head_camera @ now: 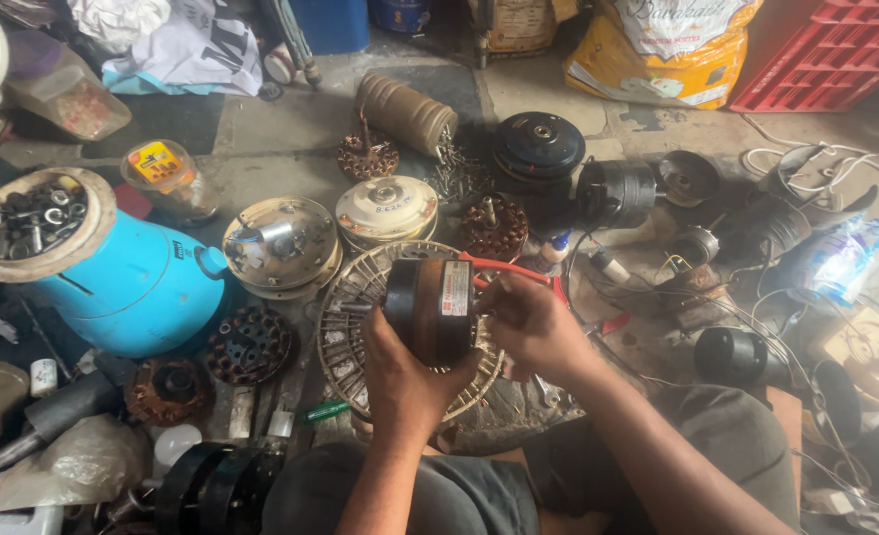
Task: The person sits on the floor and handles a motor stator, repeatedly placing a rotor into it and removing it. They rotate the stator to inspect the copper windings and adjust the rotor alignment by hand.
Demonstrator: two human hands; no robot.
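Observation:
My left hand (405, 381) grips a black cylindrical fan motor (430, 309) from below, holding it over a round wire fan guard (352, 307). My right hand (531, 325) closes on the motor's right end, where red wires (504, 267) come out. The motor carries a red and white label on its side. Both forearms reach in from the bottom of the view.
A blue jug-like container (127, 282) topped with a bowl of nuts and bolts (33, 223) stands left. Cream motor covers (281, 243) (387, 208), copper-wound stators (494, 226) (249, 345), black motors (618, 193), loose wires and a red crate (826, 50) crowd the floor.

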